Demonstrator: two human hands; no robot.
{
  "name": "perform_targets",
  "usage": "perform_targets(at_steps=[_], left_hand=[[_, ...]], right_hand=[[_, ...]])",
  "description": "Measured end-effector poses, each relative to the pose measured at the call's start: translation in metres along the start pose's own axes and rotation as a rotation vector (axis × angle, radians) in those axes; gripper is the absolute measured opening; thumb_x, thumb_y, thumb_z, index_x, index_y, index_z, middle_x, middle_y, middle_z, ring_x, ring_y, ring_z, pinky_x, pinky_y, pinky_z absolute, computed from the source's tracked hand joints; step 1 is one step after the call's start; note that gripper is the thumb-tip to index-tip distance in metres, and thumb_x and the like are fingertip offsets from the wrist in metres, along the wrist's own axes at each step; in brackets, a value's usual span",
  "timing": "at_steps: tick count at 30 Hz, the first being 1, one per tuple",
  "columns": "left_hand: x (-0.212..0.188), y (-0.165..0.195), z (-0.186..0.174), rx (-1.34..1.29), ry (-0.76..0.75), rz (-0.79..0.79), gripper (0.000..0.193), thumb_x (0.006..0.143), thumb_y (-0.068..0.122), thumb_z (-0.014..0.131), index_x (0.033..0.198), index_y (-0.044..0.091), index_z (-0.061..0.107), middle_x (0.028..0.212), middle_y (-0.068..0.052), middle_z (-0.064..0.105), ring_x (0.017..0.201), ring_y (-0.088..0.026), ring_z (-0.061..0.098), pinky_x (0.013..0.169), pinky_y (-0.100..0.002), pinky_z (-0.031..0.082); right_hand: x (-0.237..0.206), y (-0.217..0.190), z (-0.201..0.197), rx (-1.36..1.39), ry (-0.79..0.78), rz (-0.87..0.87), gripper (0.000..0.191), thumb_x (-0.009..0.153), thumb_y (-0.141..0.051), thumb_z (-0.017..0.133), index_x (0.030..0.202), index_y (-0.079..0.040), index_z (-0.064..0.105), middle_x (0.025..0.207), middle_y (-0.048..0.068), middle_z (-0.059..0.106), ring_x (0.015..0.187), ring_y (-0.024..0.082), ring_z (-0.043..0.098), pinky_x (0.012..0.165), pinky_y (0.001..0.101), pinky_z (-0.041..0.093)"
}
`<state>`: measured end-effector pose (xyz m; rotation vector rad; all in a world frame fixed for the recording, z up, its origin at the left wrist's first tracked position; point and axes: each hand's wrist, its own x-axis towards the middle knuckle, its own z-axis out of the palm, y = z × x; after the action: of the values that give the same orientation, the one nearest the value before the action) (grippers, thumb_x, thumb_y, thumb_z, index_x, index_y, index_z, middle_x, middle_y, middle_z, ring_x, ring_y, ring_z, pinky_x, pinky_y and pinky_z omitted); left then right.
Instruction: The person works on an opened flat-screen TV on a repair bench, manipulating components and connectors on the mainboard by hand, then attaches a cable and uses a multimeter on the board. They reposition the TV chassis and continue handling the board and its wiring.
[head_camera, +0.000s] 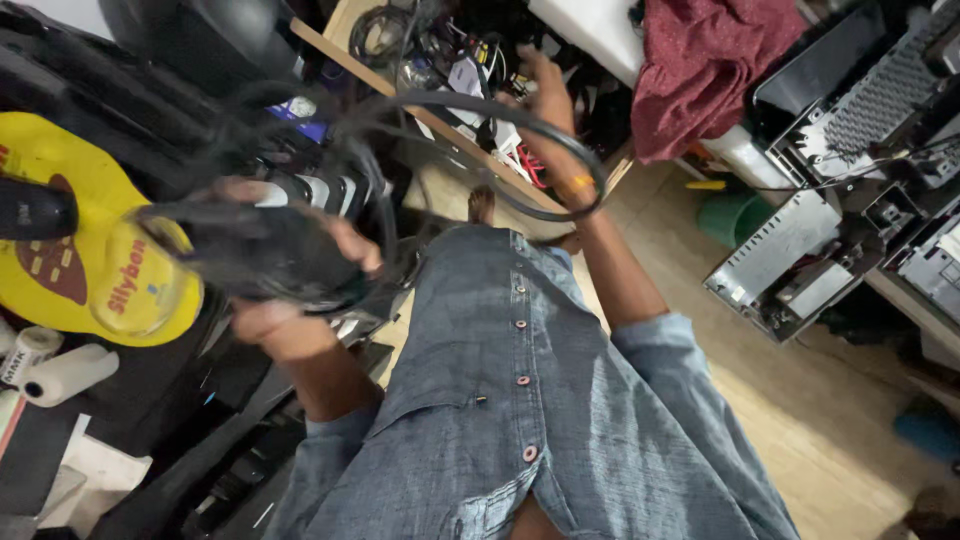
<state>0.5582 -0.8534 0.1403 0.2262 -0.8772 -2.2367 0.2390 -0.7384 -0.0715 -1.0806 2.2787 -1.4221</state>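
My left hand is closed around a coiled bundle of black cable, held over the dark workbench at left. One thick black cable loop arcs from that bundle across to my right arm and passes around the wrist. My right hand is stretched forward with fingers extended, reaching into a tangle of wires and small parts on a wooden shelf. Nothing is gripped in its fingers. My blue button shirt fills the lower middle, and a bare foot shows below the shelf.
A yellow foot-shaped pad and white paper rolls lie on the left bench. A maroon cloth hangs at top right. Opened metal electronics cases and a green bucket stand on the right of the tan floor.
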Motion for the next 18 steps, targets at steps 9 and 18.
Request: perform_targets(at_steps=[9,18], left_hand=[[0.001,0.050,-0.016,-0.653,0.122,0.254,0.097,0.056,0.038,0.083,0.133,-0.003,0.041,0.092,-0.022,0.068,0.078,-0.032,0.074,0.072,-0.045,0.064],[-0.014,0.017,0.051,0.158,0.394,0.165,0.072,0.090,0.025,0.067,0.154,0.002,0.043,0.106,-0.028,0.062,0.091,-0.034,0.065,0.078,-0.043,0.059]], right_hand=[[0.109,0.007,0.067,-0.206,-0.261,-0.189,0.051,0.089,-0.016,0.079,0.135,-0.015,0.057,0.123,0.020,0.064,0.112,0.044,0.063,0.094,0.0503,0.053],[0.089,-0.020,-0.016,0.143,-0.229,-0.262,0.016,0.103,-0.007,0.062,0.117,-0.003,0.056,0.093,0.014,0.070,0.085,0.028,0.072,0.075,0.0385,0.056]])
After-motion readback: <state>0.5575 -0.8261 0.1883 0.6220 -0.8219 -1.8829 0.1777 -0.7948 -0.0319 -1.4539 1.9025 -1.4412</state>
